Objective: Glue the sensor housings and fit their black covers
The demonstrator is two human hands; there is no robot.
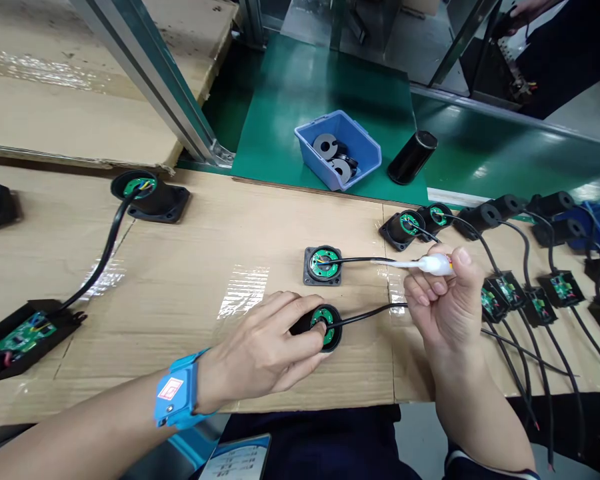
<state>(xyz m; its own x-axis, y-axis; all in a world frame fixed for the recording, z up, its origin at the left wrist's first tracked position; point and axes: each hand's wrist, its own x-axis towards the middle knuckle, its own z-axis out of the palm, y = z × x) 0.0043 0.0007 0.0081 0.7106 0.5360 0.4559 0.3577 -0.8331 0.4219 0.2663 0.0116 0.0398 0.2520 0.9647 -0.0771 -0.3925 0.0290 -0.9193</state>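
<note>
My left hand [275, 340], with a blue band [183, 390] on its wrist, is wrapped round a round black housing [334, 339] lying on its side. A fingertip presses on the green circuit board inside, where a black cable leads off to the right. Raised to the right, my right hand [445, 293] grips a small white bottle [435, 265] with a long thin nozzle pointing left. That nozzle is above the cable of a second black housing [307, 272], which stands with its green board facing up, apart from both hands.
More black housings [403, 230] with cables and open circuit boxes [563, 288] line the right side. At left lie a cabled housing [163, 203] and a larger circuit box [27, 337]. A blue bin [363, 170] of rings and a black cylinder [413, 157] stand behind, near a metal post [155, 73].
</note>
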